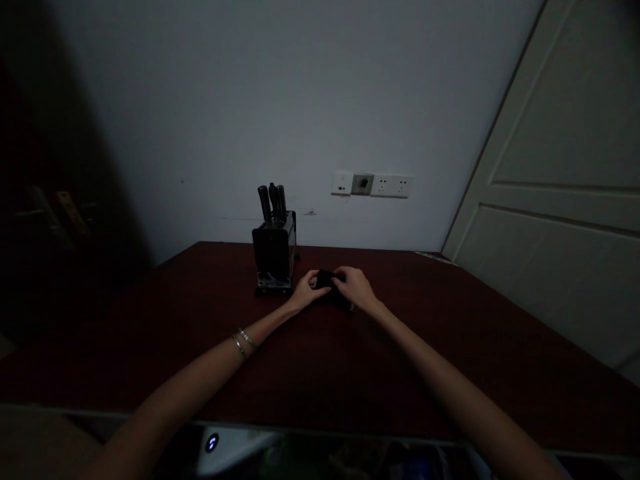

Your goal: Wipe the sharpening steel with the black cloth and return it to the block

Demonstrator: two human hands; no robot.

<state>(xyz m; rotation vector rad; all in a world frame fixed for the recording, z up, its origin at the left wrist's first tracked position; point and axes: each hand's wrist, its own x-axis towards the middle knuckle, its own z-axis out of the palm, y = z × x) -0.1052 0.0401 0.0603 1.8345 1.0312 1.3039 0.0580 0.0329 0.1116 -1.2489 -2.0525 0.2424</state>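
My left hand (306,291) and my right hand (356,287) meet near the middle of the dark red table. Between them is a small, dark, soft-looking item (327,279), too dim to name. The fingers of both hands are closed on it, the left from its left side and the right from above and its right side. Part of the dark item hangs down below my right hand. A knife block (273,257) with several black-handled knives (273,200) stands upright just left of my left hand, apart from it.
Behind the table (225,267) rises a pale wall (300,100) with a row of sockets (373,185). A white panelled door (560,200) borders the right side. Below the front edge, an open space holds a white device (235,448) with a lit display and dim clutter.
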